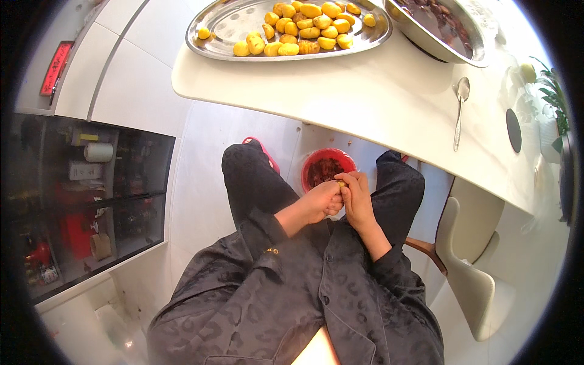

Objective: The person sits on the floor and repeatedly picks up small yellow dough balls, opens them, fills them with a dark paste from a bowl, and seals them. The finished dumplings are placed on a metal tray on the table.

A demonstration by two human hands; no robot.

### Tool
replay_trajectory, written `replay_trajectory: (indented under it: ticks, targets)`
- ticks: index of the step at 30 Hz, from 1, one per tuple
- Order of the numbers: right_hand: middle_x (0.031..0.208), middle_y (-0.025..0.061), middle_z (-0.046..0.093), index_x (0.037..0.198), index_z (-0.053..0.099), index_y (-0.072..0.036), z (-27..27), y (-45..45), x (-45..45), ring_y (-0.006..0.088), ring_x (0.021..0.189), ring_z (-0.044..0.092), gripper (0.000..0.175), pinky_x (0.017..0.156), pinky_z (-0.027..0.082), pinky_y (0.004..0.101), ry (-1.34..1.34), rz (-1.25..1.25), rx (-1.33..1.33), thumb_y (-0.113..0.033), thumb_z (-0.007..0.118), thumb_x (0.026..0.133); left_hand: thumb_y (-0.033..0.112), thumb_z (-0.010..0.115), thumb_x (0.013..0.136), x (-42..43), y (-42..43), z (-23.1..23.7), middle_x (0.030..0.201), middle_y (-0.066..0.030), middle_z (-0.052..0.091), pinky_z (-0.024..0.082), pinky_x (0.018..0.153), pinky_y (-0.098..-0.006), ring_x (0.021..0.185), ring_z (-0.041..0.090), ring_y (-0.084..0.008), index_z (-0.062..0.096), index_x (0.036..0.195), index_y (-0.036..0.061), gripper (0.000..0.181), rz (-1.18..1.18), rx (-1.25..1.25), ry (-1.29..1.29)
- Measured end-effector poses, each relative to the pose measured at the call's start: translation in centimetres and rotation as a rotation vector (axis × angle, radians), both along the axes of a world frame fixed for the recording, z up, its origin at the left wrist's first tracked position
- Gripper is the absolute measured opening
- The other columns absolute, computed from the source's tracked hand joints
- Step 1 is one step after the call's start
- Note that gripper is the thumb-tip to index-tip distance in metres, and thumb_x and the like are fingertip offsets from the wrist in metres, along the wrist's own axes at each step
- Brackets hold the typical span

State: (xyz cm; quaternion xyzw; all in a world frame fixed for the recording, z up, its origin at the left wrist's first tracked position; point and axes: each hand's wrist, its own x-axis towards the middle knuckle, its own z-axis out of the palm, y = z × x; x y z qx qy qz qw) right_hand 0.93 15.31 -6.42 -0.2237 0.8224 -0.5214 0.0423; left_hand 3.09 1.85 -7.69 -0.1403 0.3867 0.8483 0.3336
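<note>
My left hand [323, 199] and my right hand [358, 197] meet over the waste bin, between my knees. A small yellow peeled chestnut [341, 183] shows between their fingertips, mostly hidden by the fingers. The fingers of my left hand are curled in, and whether they also hold a tool cannot be seen. Below lies the red-rimmed bin [306, 160], lined with a clear bag and holding dark brown shell scraps [325, 169]. On the table, an oval steel tray [228, 25] carries many peeled yellow chestnuts [310, 32].
A steel basin [424, 41] with brown unpeeled chestnuts in water stands at the white table's [365, 91] far right. Right of it lie a spoon [460, 109] and a dark oval coaster [513, 130]. A pale chair [465, 264] is beside me; a dark glass-fronted cabinet [91, 196] stands left.
</note>
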Motion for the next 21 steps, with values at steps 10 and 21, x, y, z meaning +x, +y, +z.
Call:
replay_trajectory:
  ticks: [10,21]
  targets:
    - [0.097,0.014,0.054,0.106,0.059,-0.003,0.4,-1.0,0.2,0.0305,0.094,0.052,0.022,0.086,0.042,0.0355,-0.019,-0.151,-0.013,-0.016,0.047,0.093,0.022,0.045,0.094,0.2,1.6,0.5,0.057,0.009,0.036,0.018,0.039,-0.0195,0.045,0.029,-0.0015,0.045,0.073,0.0161,0.022,0.157,-0.091,0.03]
    - [0.079,-0.0014,0.054,0.105,0.061,-0.003,0.3,0.2,-0.5,0.0058,0.066,0.046,0.036,0.059,0.037,0.0195,-0.483,-0.215,-0.337,-0.029,0.035,0.102,0.014,0.054,0.084,-0.9,-1.9,-2.6,0.094,-0.0181,0.061,0.046,0.077,-0.0411,0.089,0.059,-0.0337,0.061,0.098,0.0027,0.02,-0.165,-0.863,0.649]
